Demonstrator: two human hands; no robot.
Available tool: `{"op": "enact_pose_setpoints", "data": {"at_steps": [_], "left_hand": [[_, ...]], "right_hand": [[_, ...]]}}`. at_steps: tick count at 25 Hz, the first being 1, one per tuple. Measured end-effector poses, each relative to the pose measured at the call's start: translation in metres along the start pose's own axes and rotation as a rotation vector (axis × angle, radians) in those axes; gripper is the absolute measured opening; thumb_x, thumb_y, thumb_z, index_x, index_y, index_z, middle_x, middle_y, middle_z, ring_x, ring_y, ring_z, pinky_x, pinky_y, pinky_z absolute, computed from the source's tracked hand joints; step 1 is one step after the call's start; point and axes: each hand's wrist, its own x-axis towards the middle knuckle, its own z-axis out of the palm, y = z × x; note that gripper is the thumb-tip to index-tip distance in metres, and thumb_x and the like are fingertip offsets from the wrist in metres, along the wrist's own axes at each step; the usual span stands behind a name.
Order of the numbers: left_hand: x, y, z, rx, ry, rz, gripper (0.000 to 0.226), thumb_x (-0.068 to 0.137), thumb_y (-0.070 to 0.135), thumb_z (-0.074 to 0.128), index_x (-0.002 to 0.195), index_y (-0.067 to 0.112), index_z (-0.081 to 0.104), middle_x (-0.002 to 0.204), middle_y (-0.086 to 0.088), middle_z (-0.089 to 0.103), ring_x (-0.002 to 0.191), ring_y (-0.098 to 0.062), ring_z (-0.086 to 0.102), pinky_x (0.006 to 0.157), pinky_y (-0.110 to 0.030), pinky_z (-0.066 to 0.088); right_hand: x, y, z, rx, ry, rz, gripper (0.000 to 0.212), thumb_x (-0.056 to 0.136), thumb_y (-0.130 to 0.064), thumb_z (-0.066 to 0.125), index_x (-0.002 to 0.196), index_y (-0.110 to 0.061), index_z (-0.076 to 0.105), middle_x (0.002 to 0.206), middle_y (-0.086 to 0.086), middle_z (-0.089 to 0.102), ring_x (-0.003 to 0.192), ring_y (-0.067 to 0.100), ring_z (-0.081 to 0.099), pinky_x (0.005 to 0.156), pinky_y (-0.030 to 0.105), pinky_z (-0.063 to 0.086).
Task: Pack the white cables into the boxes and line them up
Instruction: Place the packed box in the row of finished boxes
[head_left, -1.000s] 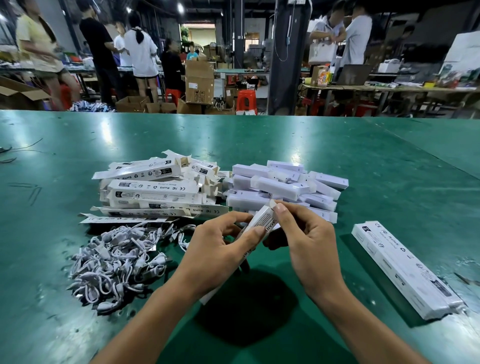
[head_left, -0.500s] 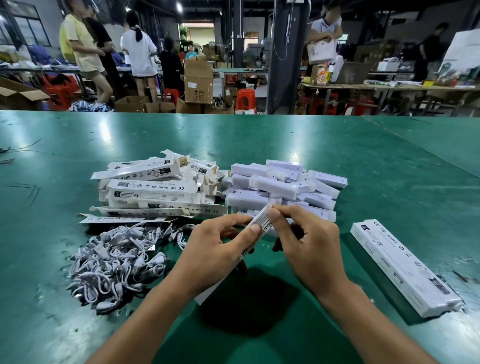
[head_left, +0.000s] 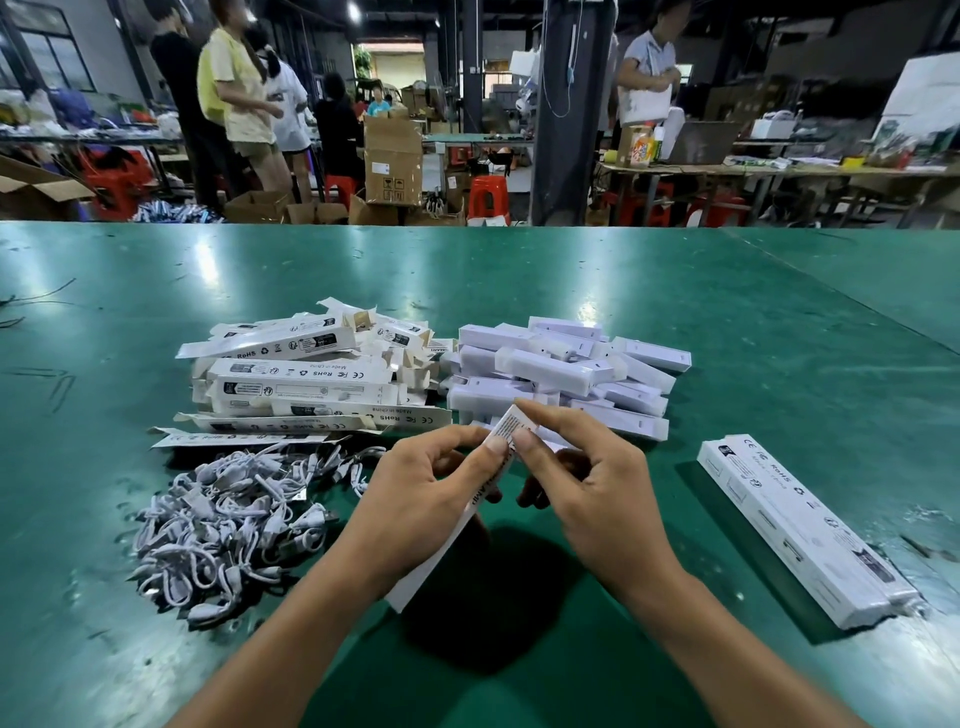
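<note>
You've got both hands on the long slim white cardboard box (head_left: 423, 577). Your left hand (head_left: 415, 499) is curled round its middle, and your right hand (head_left: 592, 488) is pinching its far end between thumb and forefinger. The tangled pile of white cables (head_left: 228, 514) sits left of that box. The heap of printed white cartons (head_left: 306, 379) is beyond-left and the plain white boxes (head_left: 561, 374) are just beyond. Two lined-up printed boxes (head_left: 800, 525) lie to the right.

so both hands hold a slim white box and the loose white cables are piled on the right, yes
No: head view shows the tangled white cables piled on the left. The left hand and right hand do hold the slim white cardboard box.
</note>
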Motion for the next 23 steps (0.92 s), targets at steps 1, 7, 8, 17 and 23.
{"op": "enact_pose_setpoints", "data": {"at_steps": [1, 7, 8, 17, 23], "left_hand": [[0.001, -0.001, 0.001, -0.010, 0.023, -0.016, 0.032, 0.086, 0.049, 0.061, 0.109, 0.030, 0.073, 0.086, 0.003, 0.077, 0.076, -0.010, 0.073, 0.074, -0.026, 0.056], [0.003, 0.001, 0.011, -0.416, 0.060, -0.215, 0.022, 0.100, 0.026, 0.056, 0.110, 0.014, 0.072, 0.096, -0.010, 0.077, 0.076, -0.016, 0.071, 0.065, -0.025, 0.055], [0.003, 0.001, 0.013, -0.446, 0.067, -0.229, 0.020, 0.100, 0.021, 0.056, 0.112, 0.014, 0.070, 0.100, -0.011, 0.077, 0.082, -0.019, 0.073, 0.069, -0.027, 0.057], [0.002, -0.008, 0.016, -0.219, 0.009, -0.205, 0.023, 0.099, 0.010, 0.058, 0.097, 0.020, 0.079, 0.095, -0.003, 0.078, 0.095, -0.020, 0.074, 0.090, -0.034, 0.056], [0.001, -0.013, 0.019, 0.065, -0.036, -0.133, 0.016, 0.097, 0.015, 0.062, 0.096, 0.023, 0.076, 0.085, 0.007, 0.077, 0.073, -0.007, 0.064, 0.071, -0.026, 0.055]], "right_hand": [[-0.002, -0.001, 0.002, 0.039, -0.025, 0.049, 0.028, 0.094, -0.020, 0.071, 0.119, -0.034, 0.071, 0.083, -0.013, 0.075, 0.057, 0.012, 0.069, 0.056, 0.016, 0.051], [-0.005, -0.002, 0.011, -0.027, 0.001, 0.169, 0.053, 0.092, -0.040, 0.072, 0.142, -0.039, 0.053, 0.124, -0.006, 0.068, 0.088, 0.004, 0.072, 0.082, 0.012, 0.051], [-0.006, -0.001, 0.012, -0.081, -0.010, 0.173, 0.064, 0.090, -0.049, 0.072, 0.148, -0.039, 0.046, 0.133, -0.014, 0.059, 0.096, 0.000, 0.069, 0.090, 0.014, 0.050], [0.006, -0.007, -0.003, -0.405, -0.060, 0.294, 0.059, 0.095, -0.039, 0.057, 0.151, -0.045, 0.041, 0.113, -0.016, 0.054, 0.098, -0.001, 0.054, 0.094, 0.021, 0.043], [0.011, -0.011, -0.024, -0.965, -0.250, 0.346, 0.054, 0.087, -0.034, 0.054, 0.141, -0.040, 0.053, 0.108, -0.009, 0.036, 0.113, 0.021, 0.052, 0.079, 0.034, 0.040]]}}
